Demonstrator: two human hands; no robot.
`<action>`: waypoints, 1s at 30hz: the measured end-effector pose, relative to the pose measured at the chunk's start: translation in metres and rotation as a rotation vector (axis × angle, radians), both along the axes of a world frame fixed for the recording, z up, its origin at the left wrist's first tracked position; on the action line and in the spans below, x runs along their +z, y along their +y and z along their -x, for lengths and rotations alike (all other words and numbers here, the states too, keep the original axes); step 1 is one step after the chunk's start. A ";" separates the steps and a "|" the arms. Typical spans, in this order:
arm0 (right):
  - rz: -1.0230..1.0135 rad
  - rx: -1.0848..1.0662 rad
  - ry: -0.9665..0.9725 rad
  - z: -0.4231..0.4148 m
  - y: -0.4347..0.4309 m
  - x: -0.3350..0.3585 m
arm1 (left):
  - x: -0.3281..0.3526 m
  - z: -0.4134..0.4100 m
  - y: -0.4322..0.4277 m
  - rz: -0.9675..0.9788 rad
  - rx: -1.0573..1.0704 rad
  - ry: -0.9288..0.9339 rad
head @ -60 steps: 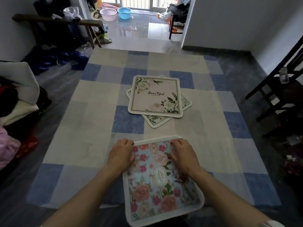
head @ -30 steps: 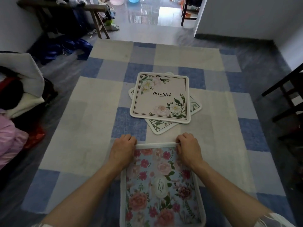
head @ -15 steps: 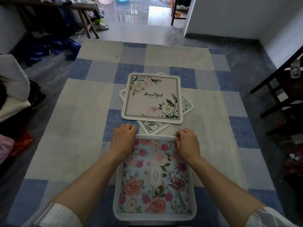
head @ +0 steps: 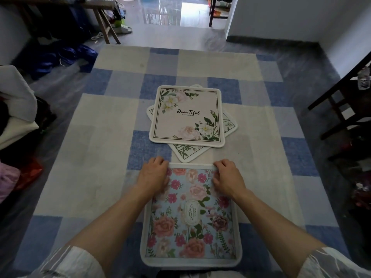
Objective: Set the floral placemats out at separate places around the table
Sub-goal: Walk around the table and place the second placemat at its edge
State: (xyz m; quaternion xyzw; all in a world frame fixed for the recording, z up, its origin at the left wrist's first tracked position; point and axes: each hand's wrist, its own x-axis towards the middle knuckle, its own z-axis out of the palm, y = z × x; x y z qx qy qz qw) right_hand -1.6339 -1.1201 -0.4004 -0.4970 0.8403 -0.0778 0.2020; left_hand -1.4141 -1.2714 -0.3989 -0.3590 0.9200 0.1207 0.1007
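A blue placemat with pink roses (head: pixel 190 217) lies flat at the near edge of the table, square to me. My left hand (head: pixel 153 175) grips its far left corner and my right hand (head: pixel 227 178) grips its far right corner. Farther off, in the middle of the table, a cream placemat with the word "Beautiful" (head: pixel 187 116) lies on top of a second white floral placemat (head: pixel 186 153), which is turned at an angle and mostly hidden.
The table wears a blue and cream checked cloth (head: pixel 96 137). A dark wooden chair (head: pixel 345 101) stands at the right side. Piled clothes (head: pixel 16 109) sit to the left, and a wooden bench (head: pixel 100 15) stands at the far left.
The rose placemat has been turned from a slant until it lies square to me, and slid slightly away from the table's near edge. Both hands stayed on its far corners.
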 end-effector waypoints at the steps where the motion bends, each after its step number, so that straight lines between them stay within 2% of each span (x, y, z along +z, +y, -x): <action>1: -0.009 0.002 0.003 0.000 0.001 -0.001 | 0.000 0.001 0.000 -0.004 0.000 -0.004; 13: -0.084 -0.013 -0.001 -0.012 0.014 0.007 | -0.001 -0.014 0.015 0.025 -0.076 -0.032; 18: -0.035 -0.051 -0.043 -0.028 0.047 0.008 | -0.001 -0.030 0.032 0.009 -0.074 0.004; 24: -0.099 -0.068 0.039 -0.052 0.084 0.013 | -0.002 -0.058 0.060 -0.021 -0.050 0.029; 30: -0.175 -0.171 -0.048 -0.077 0.128 0.016 | -0.009 -0.085 0.089 -0.037 -0.022 0.113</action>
